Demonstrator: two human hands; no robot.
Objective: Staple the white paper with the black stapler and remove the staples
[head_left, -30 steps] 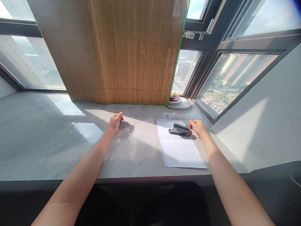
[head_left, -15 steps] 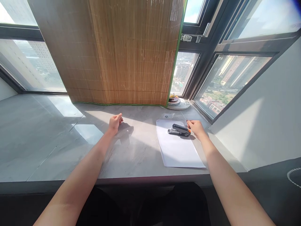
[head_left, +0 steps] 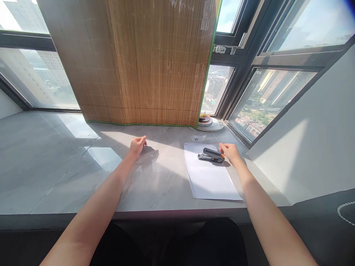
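Note:
A black stapler (head_left: 210,155) with an orange rear end lies across the top of a white sheet of paper (head_left: 210,177) on the grey stone counter (head_left: 161,177). My right hand (head_left: 230,152) is at the stapler's orange end, fingers curled and pinched together against it. My left hand (head_left: 137,145) rests on the bare counter well to the left of the paper, loosely curled with nothing visible in it. Two small dark bits (head_left: 196,139) lie just beyond the paper's top edge.
A bamboo blind (head_left: 155,62) hangs down to the counter behind the hands. A stack of plates (head_left: 208,121) sits at the back right corner by the window frame (head_left: 244,88). A white wall (head_left: 310,140) borders the counter on the right. Windows run along the back.
Both hands stay almost where they were. My right hand has crept slightly left along the stapler's end. The view has shifted a little.

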